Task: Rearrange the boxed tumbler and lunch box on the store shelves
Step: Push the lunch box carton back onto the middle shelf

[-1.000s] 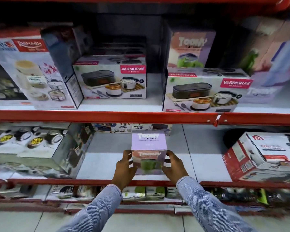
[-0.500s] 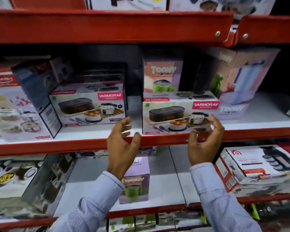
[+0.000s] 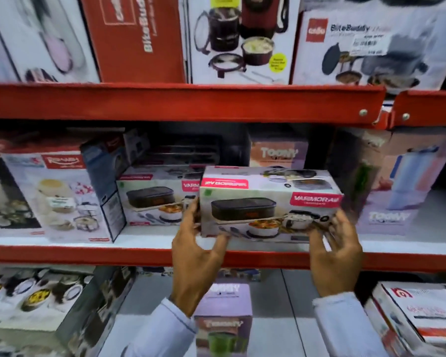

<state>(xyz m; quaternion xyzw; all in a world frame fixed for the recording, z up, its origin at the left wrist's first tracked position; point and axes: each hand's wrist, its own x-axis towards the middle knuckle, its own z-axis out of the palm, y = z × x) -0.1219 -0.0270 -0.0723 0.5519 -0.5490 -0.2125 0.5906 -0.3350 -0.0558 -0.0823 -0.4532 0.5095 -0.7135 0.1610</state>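
Single head view, close to red shelves (image 3: 180, 103), facing them straight on and slightly downward, middle shelf central, upper and lower tiers partly framed.

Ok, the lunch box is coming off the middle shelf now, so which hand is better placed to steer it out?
Probably the left hand: its fingers wrap the lunch box's left end and underside, giving support. The right hand only touches the lower right corner with its fingertips, so it looks suited to steadying.

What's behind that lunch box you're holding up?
Behind the lunch box, held by the left hand and right hand, stands a Toony box; only its top shows. A second Varmora box sits left, partly covered. The shelf floor directly behind is hidden.
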